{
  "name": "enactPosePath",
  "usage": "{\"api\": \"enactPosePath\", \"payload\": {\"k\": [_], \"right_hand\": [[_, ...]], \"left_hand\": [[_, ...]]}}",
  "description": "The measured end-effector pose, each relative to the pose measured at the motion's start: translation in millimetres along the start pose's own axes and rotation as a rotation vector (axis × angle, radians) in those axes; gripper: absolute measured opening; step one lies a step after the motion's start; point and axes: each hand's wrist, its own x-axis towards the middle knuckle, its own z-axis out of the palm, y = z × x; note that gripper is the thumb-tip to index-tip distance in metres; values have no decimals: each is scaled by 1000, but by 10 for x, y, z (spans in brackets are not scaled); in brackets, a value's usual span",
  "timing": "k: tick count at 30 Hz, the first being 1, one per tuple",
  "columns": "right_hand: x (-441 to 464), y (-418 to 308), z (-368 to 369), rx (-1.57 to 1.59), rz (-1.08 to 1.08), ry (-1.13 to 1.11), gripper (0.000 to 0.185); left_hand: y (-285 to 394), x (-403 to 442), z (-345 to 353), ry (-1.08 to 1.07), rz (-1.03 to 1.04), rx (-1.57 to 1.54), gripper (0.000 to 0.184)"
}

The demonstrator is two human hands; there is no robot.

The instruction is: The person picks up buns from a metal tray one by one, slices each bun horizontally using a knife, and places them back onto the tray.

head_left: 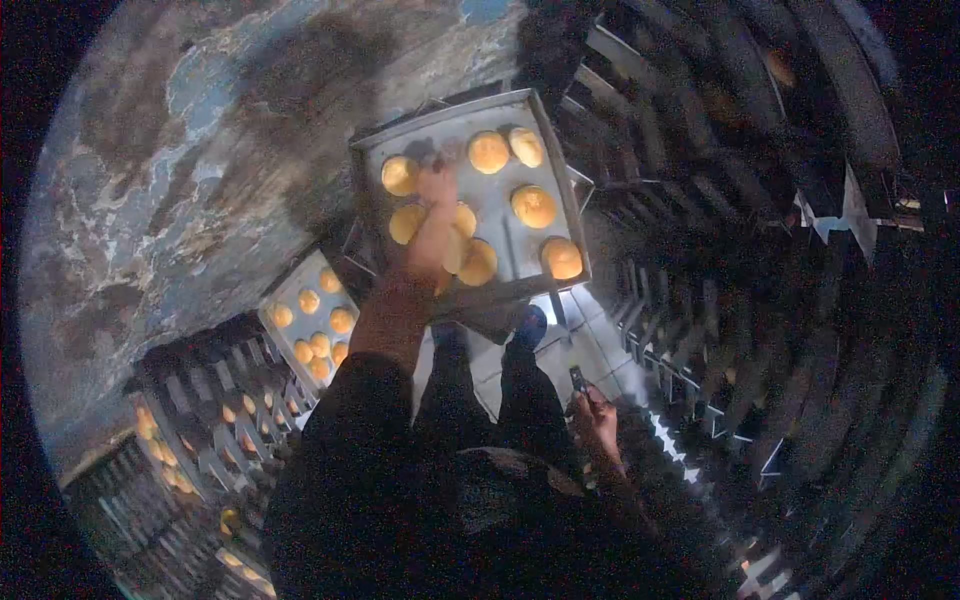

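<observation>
The right hand (601, 416) grips the dark handle of a long tool (578, 380) below a large tray (506, 222); the blurred left hand (437, 187), its grip unclear, is among that tray's buns (534, 206), its forearm hiding some. At least nine show, on both sides of the hand. A second tray (296, 283), near a rough wall (230, 130), holds at least seven.

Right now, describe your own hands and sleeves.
No glove shows on my left hand, which is blurred, or on my right hand. A dark left sleeve ends near the elbow, leaving the forearm bare. Where the right sleeve ends is lost in shadow.
</observation>
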Motion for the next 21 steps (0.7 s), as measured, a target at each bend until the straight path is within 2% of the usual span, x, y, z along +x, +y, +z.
{"api": "enactPosePath", "payload": {"k": [1,2,3,5,6,8,10,12,14,16,17,19,20,21], "right_hand": [[52,126,31,15,-1,7,23],[105,226,63,31,-3,13,23],[131,332,75,466,205,-2,25],[151,145,69,895,414,-8,28],[107,-17,32,468,169,2,32],[25,-368,-25,33,-78,2,36],[11,-590,5,182,132,6,32],[44,-632,68,181,109,13,27],[122,-600,152,175,82,38,24],[213,-437,203,16,-166,25,18],[120,-711,214,147,-88,-10,16],[25,-1085,293,253,-88,-13,17],[-30,-1263,344,259,-106,-15,17],[-86,-1437,389,299,-99,-14,17]], "left_hand": [[10,34,-203,-294,-181,120,51],[-38,-8,-372,-441,-284,178,55],[-86,-51,-541,-597,-376,249,60],[-108,-149,-742,-520,-110,92,53],[-69,-225,-827,-522,-114,89,53],[163,-344,-1144,-537,41,161,56],[708,-626,-1656,-463,22,-41,58],[689,-1035,-1620,-344,49,-45,59],[242,-1476,-1128,-218,106,133,59],[-80,-1741,-824,-115,101,191,60],[-51,-1723,-838,-105,51,121,60],[23,-1570,-1041,-100,-270,-450,63],[47,-1429,-1201,-263,-542,-680,52],[155,-1338,-1308,-338,-574,-945,50]]}}
